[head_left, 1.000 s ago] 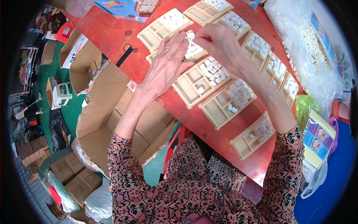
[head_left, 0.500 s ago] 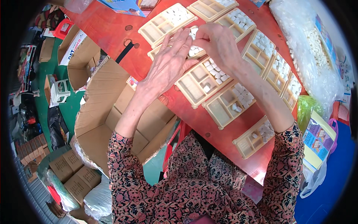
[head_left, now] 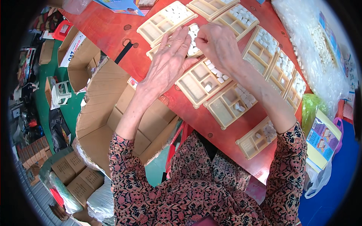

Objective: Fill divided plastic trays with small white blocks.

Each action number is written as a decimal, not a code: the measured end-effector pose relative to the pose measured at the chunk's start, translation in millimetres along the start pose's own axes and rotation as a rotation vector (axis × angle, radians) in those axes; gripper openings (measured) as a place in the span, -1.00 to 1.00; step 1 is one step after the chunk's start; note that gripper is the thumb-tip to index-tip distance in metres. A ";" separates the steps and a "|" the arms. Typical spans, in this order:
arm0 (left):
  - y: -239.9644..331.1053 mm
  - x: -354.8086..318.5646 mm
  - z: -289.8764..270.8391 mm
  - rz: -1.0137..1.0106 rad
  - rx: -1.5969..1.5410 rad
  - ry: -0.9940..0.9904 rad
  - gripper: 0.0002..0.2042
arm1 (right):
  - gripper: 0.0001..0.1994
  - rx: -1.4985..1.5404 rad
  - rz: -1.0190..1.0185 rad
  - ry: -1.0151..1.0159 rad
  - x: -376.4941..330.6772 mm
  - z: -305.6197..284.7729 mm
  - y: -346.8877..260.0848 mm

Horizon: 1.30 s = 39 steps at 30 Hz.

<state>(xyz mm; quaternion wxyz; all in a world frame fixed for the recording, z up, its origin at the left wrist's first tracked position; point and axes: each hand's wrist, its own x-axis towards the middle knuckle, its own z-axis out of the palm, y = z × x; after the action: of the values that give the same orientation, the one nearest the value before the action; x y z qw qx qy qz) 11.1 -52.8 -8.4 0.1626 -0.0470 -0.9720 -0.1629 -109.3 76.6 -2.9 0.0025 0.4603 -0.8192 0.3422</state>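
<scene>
Several beige compartment trays holding small white blocks lie on a red table [head_left: 113, 34]. My left hand [head_left: 167, 62] and my right hand [head_left: 220, 45] meet over one tray [head_left: 192, 39] near the table's middle. Their fingertips pinch small white blocks [head_left: 194, 28] above that tray. What exactly each hand grips is partly hidden by the fingers. Another tray [head_left: 200, 84], with a few white blocks, lies just under my wrists. A tray [head_left: 230, 105] sits by my right forearm.
A clear bag of white pieces [head_left: 316, 49] lies at the right. More trays [head_left: 166, 20] sit at the far side. An open cardboard box [head_left: 109, 109] stands left of the table. Small boxes [head_left: 71, 173] are on the floor. Coloured packets [head_left: 320, 139] lie at the right edge.
Both hands stay together over the same tray. The view has shifted slightly, and the fingers have moved a little at the white blocks.
</scene>
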 end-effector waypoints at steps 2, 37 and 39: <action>0.6 1.3 -1.2 0.043 0.039 -0.001 -0.48 | -0.93 0.015 -0.133 0.088 -0.3 3.6 5.3; -7.8 4.0 -20.1 -0.090 -0.117 -0.041 -0.45 | -0.71 0.035 -0.492 0.127 28.4 13.5 43.9; -11.1 3.9 -22.2 -0.135 -0.116 -0.026 -0.47 | -0.73 0.024 -0.539 0.174 29.3 15.8 45.4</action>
<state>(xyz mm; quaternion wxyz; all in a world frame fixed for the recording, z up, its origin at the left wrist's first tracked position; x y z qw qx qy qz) 12.5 -70.5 9.4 0.1356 0.0074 -0.9640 -0.2288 -155.6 61.2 -31.0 0.1586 0.6305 -0.6597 0.3770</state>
